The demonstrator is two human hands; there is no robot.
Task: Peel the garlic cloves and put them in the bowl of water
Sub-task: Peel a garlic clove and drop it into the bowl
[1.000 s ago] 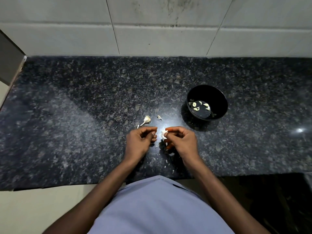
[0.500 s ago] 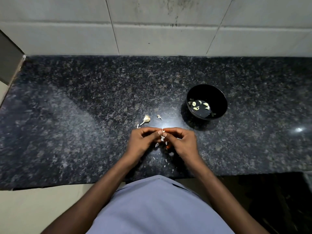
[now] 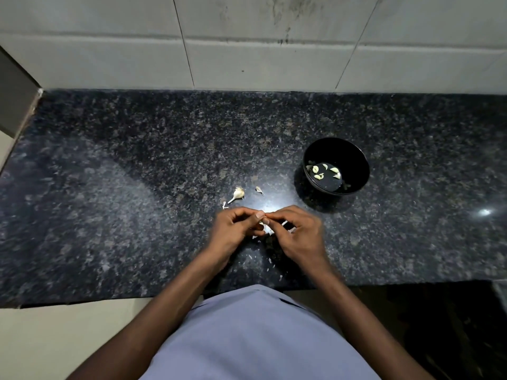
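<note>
Dark speckled granite worktop (image 3: 137,165) fills mid-frame, flecked grey on black. Pale grey glazed wall tiles (image 3: 247,56) run across the top. Round black bowl (image 3: 356,160) right of centre, pale yellow-green peeled garlic cloves (image 3: 318,175) inside. Lavender-blue cloth shirt (image 3: 255,338) at bottom.

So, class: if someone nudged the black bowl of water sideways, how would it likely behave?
The black bowl would probably slide on the polished countertop rather than tip, being broad and low. The shallow water would likely slosh, stirring the peeled cloves.
</note>
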